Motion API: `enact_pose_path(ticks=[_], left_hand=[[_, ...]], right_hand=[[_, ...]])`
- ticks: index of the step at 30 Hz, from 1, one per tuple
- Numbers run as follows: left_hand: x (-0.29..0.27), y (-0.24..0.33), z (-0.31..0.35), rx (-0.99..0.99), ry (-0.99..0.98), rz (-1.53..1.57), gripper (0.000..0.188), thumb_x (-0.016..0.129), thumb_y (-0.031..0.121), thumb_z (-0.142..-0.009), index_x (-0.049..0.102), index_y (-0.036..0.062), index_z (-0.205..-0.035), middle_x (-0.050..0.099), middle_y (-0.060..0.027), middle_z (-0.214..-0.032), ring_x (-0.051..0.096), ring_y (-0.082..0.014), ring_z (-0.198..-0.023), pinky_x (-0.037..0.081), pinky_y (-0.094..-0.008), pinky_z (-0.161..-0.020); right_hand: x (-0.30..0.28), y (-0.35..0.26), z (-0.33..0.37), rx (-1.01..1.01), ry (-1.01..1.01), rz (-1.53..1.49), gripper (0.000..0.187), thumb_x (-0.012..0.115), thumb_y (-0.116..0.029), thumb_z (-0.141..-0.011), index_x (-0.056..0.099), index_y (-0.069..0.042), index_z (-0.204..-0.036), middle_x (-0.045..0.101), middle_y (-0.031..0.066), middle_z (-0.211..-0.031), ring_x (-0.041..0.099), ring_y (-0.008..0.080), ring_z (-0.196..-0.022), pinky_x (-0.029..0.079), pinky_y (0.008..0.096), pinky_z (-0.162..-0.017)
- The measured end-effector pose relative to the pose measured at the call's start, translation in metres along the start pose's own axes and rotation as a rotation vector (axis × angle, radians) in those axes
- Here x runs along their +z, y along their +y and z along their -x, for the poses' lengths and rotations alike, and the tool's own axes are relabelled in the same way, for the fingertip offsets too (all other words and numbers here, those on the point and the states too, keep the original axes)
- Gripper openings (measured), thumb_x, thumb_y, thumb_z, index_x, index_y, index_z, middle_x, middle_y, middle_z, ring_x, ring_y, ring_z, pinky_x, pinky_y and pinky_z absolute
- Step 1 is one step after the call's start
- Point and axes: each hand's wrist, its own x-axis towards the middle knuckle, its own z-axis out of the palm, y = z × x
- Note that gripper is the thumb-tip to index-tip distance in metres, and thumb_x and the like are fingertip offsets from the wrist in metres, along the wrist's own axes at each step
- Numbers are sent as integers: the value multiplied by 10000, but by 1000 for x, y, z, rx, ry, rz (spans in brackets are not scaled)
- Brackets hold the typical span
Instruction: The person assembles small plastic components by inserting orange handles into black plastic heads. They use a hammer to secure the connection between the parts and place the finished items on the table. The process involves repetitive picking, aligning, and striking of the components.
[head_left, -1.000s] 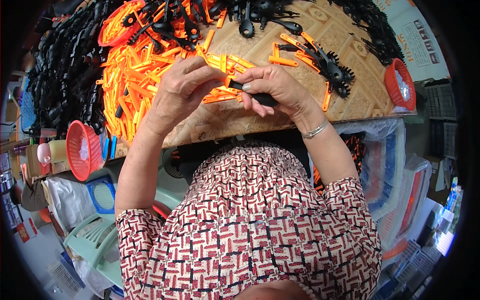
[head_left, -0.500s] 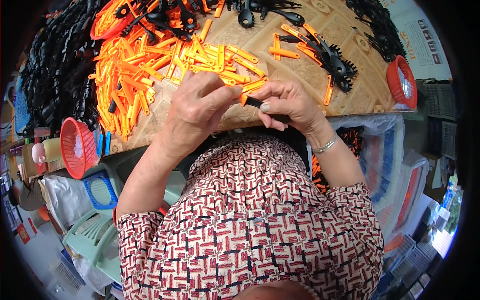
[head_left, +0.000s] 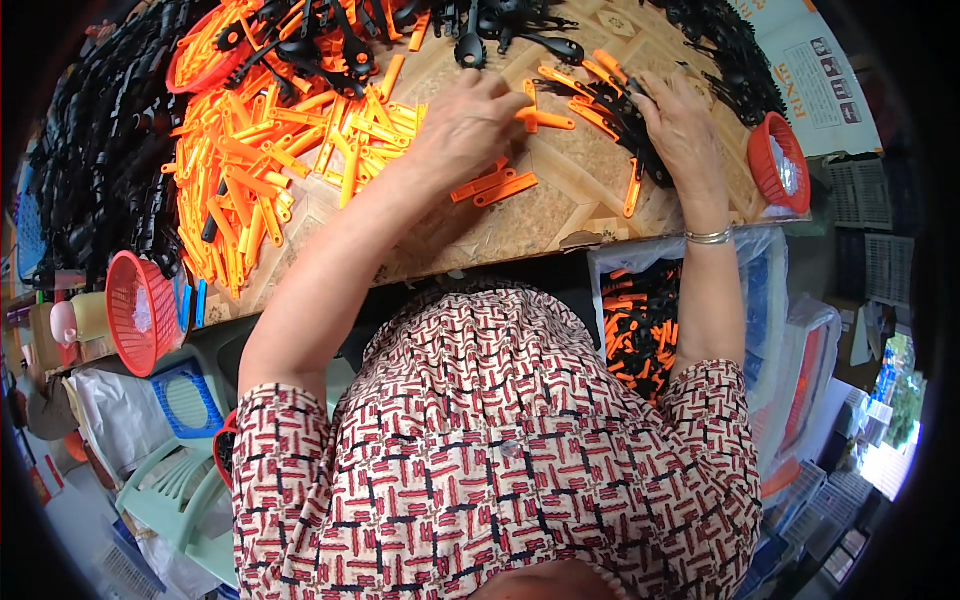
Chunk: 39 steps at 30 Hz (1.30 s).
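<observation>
My left hand (head_left: 468,125) is over the middle of the table, fingers curled downward and their tips hidden. Beside its fingers lies an orange handle (head_left: 548,120), and two more orange handles (head_left: 495,187) lie below its wrist side. To the right, my right hand (head_left: 682,130) is at a small pile of black kitchen utensils (head_left: 628,125) with orange handles. Its thumb and fingers are closed on one black utensil with an orange handle (head_left: 612,67) at the top of that pile. The utensil's head is hidden by the hand.
A large heap of orange handles (head_left: 250,165) covers the left of the table (head_left: 590,205), with black utensils (head_left: 470,48) beyond. Red baskets (head_left: 145,315) stand at the edges. Below the right edge, a lined box (head_left: 640,325) holds black and orange pieces. A green chair (head_left: 170,485) stands lower left.
My hands were together near the front edge, holding a black-and-orange piece between them. They have parted: the right moved far and right to the pile, the left forward over the table.
</observation>
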Motion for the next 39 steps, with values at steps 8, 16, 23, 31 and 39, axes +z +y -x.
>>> enact_pose_path(ticks=[8,16,23,31,39], left_hand=[[-40,-11,35,29,-48,-106,324,739,176,-902,717,162,-1226,663,-51,-1200,589,-292,-1143,495,-438,-975],[-90,-45,109,-172,10,-144,317,701,11,-850,722,126,-1145,614,-90,-1347,583,-311,-1251,497,-432,-1020],[-94,-49,134,-173,41,-70,274,671,-30,-866,733,105,-1096,696,-64,-1209,616,-301,-1213,480,-427,-1046],[-75,-10,73,-45,3,-143,298,678,63,-902,725,163,-1179,632,-42,-1338,501,-329,-1351,460,-469,-1085],[-44,-27,46,83,-2,-156,227,752,212,-867,730,167,-1088,637,-24,-1321,498,-327,-1356,434,-479,-1056]], right_hand=[[6,-59,4,-340,102,-99,268,721,-240,-914,693,-54,-1105,670,78,-1059,642,238,-1001,484,385,-850],[24,-132,24,-497,-140,-506,235,698,-113,-897,661,-33,-1116,636,114,-1116,617,262,-1024,533,382,-861],[38,-137,6,-306,-110,-807,230,643,22,-871,696,-7,-1093,657,173,-1212,638,345,-1142,533,413,-955],[51,-122,-25,-254,116,-589,183,622,14,-872,728,-20,-1017,697,124,-1072,655,324,-1030,529,417,-919],[89,-101,-106,50,-4,-397,381,640,-382,-945,767,-24,-969,726,199,-1005,700,405,-975,549,508,-871]])
